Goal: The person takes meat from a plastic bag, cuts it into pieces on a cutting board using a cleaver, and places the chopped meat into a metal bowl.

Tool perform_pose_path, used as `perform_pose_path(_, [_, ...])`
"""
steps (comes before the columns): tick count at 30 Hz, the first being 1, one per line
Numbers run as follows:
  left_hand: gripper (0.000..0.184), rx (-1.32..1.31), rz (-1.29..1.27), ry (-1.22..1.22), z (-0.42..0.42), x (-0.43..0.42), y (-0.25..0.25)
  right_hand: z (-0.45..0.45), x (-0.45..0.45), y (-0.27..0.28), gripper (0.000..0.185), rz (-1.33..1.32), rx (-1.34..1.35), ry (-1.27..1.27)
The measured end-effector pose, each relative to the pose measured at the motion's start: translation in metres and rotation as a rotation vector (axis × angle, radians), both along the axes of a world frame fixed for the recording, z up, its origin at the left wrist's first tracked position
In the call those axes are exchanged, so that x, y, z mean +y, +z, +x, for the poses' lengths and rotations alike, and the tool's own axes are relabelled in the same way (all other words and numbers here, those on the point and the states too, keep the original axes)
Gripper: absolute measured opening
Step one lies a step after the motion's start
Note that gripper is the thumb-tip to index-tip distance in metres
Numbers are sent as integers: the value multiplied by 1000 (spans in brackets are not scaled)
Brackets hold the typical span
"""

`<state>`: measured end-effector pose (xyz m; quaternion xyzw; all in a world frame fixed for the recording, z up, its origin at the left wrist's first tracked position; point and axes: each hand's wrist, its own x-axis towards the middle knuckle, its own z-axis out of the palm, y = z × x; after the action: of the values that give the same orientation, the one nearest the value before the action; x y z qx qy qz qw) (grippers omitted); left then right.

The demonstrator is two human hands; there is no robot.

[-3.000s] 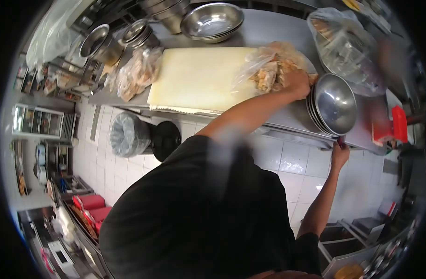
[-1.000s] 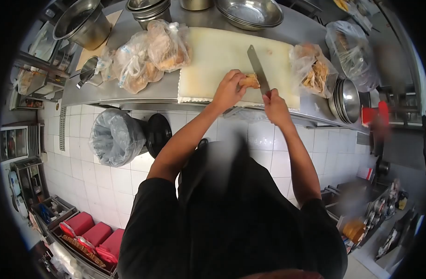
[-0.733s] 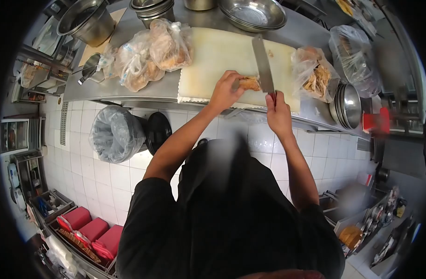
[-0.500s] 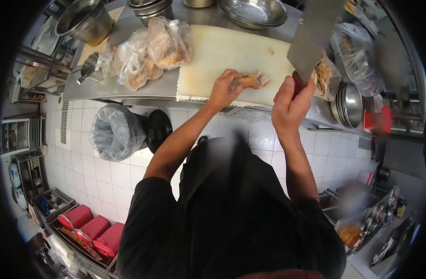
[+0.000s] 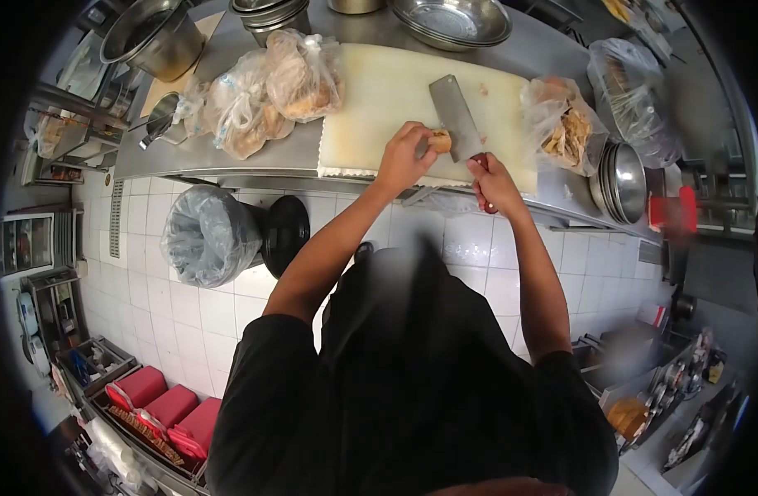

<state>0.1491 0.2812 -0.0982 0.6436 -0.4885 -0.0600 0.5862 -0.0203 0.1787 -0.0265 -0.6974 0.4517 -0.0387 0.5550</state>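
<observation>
My right hand (image 5: 499, 187) is closed around the dark red handle of a cleaver (image 5: 456, 116). Its broad blade is down at the cutting board (image 5: 370, 91), right beside a piece of browned meat (image 5: 439, 141). My left hand (image 5: 405, 157) pinches that piece from the left, fingers and thumb closed on it. The blade hides whatever part of the meat may lie to its right. Small scraps lie on the board beyond the blade. An opened plastic bag of browned meat pieces (image 5: 567, 136) sits at the board's right edge.
Tied plastic bags of food (image 5: 251, 103) stand left of the board. Metal bowls (image 5: 451, 23) are at the back, and more stacked bowls (image 5: 620, 186) at the right. A lined bin (image 5: 209, 236) stands on the tiled floor below the counter's front edge.
The cleaver came down from its raised position at the right onto the board beside the meat. My right hand moved lower; my left hand stayed on the piece.
</observation>
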Motion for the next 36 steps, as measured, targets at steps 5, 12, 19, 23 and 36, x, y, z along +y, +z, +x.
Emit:
perform_pose_path(5, [22, 15, -23, -37, 2, 5, 1, -5, 7, -37, 24, -847, -38, 94])
perform_pose_path(12, [19, 145, -77, 122, 9, 26, 10, 29, 70, 94, 25, -773, -394, -262])
perform_pose_path(19, [16, 184, -108, 38, -12, 20, 20, 18, 63, -42, 23, -714, 78, -15])
perform_pose_path(23, [21, 24, -69, 130, -16, 12, 8, 20, 68, -9, 25, -703, 151, 217])
perform_pose_path(36, [22, 67, 5, 8, 0, -2, -5, 42, 28, -35, 30, -653, -5, 221])
